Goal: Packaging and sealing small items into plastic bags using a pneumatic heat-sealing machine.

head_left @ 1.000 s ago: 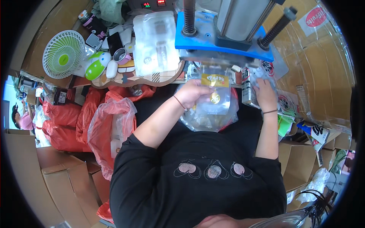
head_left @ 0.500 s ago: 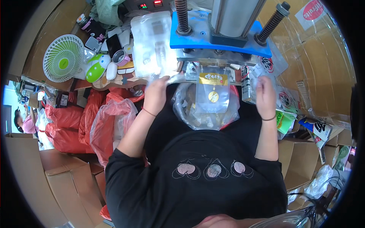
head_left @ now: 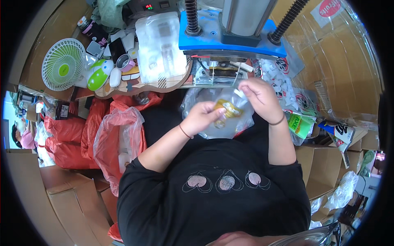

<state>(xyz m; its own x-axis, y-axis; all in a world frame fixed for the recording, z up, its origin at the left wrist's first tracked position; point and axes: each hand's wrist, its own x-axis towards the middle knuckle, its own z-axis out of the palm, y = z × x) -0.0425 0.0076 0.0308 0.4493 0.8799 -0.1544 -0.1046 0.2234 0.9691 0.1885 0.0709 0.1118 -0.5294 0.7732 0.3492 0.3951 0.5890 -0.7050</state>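
My left hand is closed on a clear plastic pouch with a gold printed band. The pouch is tilted and slightly blurred, just above a container lined with clear plastic at my lap. My right hand is beside the pouch's upper right, its fingers pinched together. A small white piece shows at those fingertips; its kind is too small to make out. Beyond both hands stands a press with a blue plate, its metal lower part near my right fingertips.
Many small white pieces lie right of the press. A stack of clear pouches lies on the table at the left, near a green-white fan and a cup. Red bags and cardboard boxes stand at my left.
The gold-banded pouch, earlier hanging upright at the press, is now in my left hand. That hand moved right and nearer me. My right hand moved left from beside the white pieces.
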